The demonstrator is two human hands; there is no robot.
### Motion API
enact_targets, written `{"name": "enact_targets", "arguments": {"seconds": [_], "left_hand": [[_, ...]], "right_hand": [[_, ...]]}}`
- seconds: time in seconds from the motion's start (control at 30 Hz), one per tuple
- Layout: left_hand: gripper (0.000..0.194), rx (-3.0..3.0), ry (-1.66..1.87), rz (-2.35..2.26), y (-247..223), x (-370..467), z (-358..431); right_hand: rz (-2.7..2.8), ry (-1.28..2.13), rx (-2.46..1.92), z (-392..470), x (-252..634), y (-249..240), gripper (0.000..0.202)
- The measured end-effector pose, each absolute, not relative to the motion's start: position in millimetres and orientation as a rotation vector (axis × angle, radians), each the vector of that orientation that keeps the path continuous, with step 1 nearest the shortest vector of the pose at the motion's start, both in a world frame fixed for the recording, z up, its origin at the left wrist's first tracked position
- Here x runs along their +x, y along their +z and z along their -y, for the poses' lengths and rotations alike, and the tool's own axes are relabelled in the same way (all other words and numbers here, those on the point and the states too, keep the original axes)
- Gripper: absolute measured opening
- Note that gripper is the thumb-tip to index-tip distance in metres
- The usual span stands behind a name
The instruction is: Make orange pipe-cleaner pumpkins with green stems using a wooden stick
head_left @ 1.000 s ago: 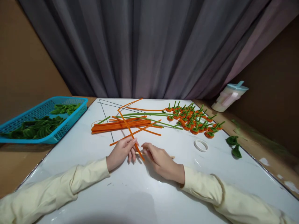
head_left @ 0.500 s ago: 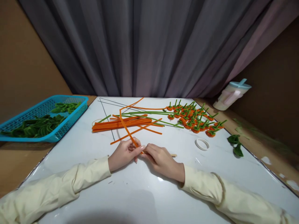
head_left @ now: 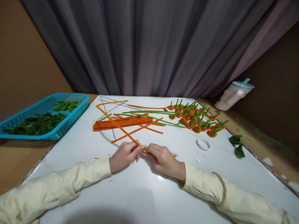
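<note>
Beyond the left hand [head_left: 127,157] lies a pipe cleaner bundle [head_left: 121,123]; farther out to that hand's left, a basket [head_left: 73,119] holds leaf pieces [head_left: 46,124]. Beyond and right of the right hand [head_left: 164,160] lies a ring [head_left: 203,149], stemmed pieces [head_left: 190,124] behind it, a leaf pair [head_left: 239,151] and tumbler [head_left: 233,95] farther right, and a curtain [head_left: 149,46] behind everything

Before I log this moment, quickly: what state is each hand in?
Left hand: closed, pinching bent orange strip.
Right hand: closed, holding thin stick.

Curtains [head_left: 126,49] hang behind the table [head_left: 105,199]; a lidded tumbler [head_left: 233,96] stands right; nearer, pale scraps [head_left: 268,161], perhaps paper.
</note>
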State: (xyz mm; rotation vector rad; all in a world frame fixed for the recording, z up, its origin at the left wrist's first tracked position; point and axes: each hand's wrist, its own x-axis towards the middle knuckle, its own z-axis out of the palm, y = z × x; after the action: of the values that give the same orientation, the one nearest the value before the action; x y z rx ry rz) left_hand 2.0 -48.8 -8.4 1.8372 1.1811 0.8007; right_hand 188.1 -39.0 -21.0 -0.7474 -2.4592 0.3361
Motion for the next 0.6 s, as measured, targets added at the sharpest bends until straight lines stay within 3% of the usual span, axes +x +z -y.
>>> {"name": "enact_targets", "arguments": {"seconds": [0.2, 0.6], "left_hand": [[0.034, 1.629, 0.798, -1.219, -8.8, 3.0, 46.7], [0.040, 1.230, 0.606, -1.096, 2.0, 3.2, 42.2]], "right_hand": [[2.552, -0.115, -0.694, 39.5, 190.8, -22.1, 0.026], [2.503, -0.645, -0.364, 43.3, 192.2, -9.0, 0.026]]}}
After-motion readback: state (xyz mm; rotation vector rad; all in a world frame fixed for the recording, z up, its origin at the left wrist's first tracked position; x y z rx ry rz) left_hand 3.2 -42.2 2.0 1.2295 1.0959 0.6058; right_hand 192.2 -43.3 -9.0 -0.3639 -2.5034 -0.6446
